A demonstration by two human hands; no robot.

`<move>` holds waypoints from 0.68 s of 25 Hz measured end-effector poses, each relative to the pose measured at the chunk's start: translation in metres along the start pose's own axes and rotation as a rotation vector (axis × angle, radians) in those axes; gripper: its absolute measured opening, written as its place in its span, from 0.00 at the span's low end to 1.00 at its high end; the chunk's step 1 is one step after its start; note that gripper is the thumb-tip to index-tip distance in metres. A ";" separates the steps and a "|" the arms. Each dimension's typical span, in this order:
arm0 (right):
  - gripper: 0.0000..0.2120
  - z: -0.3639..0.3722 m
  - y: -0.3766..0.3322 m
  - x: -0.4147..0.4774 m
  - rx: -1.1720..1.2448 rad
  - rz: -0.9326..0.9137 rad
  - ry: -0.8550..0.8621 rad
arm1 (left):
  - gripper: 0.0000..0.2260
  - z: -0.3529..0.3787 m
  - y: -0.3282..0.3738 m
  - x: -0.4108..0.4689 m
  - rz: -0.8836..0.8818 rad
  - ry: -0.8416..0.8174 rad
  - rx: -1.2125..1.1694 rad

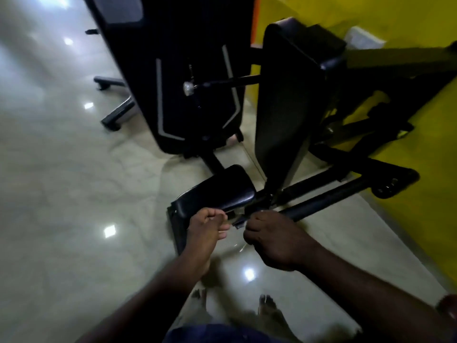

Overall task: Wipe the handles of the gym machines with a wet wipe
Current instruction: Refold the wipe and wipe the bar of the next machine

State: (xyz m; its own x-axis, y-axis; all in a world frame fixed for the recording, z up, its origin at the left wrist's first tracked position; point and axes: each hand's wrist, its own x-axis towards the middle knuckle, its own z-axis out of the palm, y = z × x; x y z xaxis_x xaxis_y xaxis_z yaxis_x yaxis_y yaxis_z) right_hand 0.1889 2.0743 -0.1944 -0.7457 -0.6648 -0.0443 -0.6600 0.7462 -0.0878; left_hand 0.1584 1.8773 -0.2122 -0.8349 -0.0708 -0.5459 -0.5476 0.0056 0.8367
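Left hand (210, 227): fingers curled, pinches one end of a small thin blurred piece (235, 219); whether this is the wet wipe, I cannot tell
Right hand (270, 240): fingers curled, at the piece's other end; the grip is hidden
Black padded seat (217, 191): just beyond the left hand
Black metal frame tube (321, 198): just beyond the right hand

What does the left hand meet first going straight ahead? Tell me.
Probably the black seat pad, just beyond the left hand, which pinches a small blurred item; the gap is unclear.
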 end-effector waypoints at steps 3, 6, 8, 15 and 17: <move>0.15 -0.010 0.015 0.039 -0.077 0.040 -0.262 | 0.05 0.011 -0.003 -0.015 -0.018 0.138 -0.113; 0.29 -0.018 0.038 0.062 0.211 -0.111 -0.456 | 0.05 0.020 -0.009 -0.028 -0.011 0.222 -0.193; 0.28 -0.012 0.042 0.042 0.313 -0.004 -0.191 | 0.05 0.026 -0.016 -0.041 -0.016 0.268 -0.244; 0.22 0.043 0.038 -0.053 0.303 -0.221 0.499 | 0.03 0.053 -0.032 -0.068 -0.025 0.189 -0.372; 0.21 0.047 0.047 -0.063 0.211 -0.301 0.474 | 0.05 0.065 -0.026 -0.071 -0.016 0.092 -0.392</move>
State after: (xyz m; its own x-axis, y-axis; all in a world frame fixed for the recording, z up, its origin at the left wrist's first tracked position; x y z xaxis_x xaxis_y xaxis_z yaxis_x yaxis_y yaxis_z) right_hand 0.2096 2.1497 -0.2423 -0.5204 -0.7210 0.4575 -0.8523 0.4719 -0.2256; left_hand 0.2279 1.9475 -0.1980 -0.8083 -0.1572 -0.5675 -0.4824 -0.3759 0.7912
